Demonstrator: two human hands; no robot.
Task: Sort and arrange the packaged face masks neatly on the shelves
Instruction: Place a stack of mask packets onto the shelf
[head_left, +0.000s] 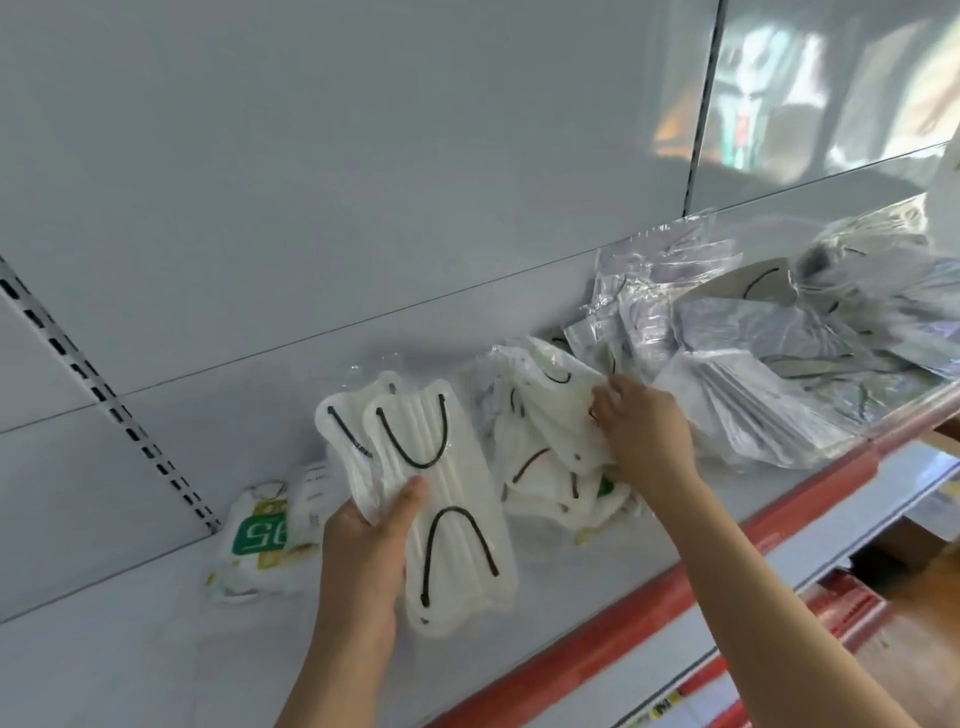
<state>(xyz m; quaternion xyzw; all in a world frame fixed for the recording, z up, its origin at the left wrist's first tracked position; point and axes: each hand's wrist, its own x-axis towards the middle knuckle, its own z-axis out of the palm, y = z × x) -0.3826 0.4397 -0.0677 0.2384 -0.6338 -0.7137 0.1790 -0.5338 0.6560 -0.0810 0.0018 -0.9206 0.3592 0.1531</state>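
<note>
Gathering white masks into one stack on the shelf

My left hand (363, 551) is gripping a stack of white masks (447, 509), thumb on top; my right hand (644, 426) is pinching another white pack (550, 415) from the loose heap; I'm judging edges should align first; the grey pile (779, 364) is crowding right, a green-labelled pack (254, 540) lying left, above the red shelf edge (623, 613).

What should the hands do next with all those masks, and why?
Probably the right hand should lift the white mask pack it pinches out of the messy pile and add it to the matching packs the left hand holds, since those look alike and belong together.
</note>
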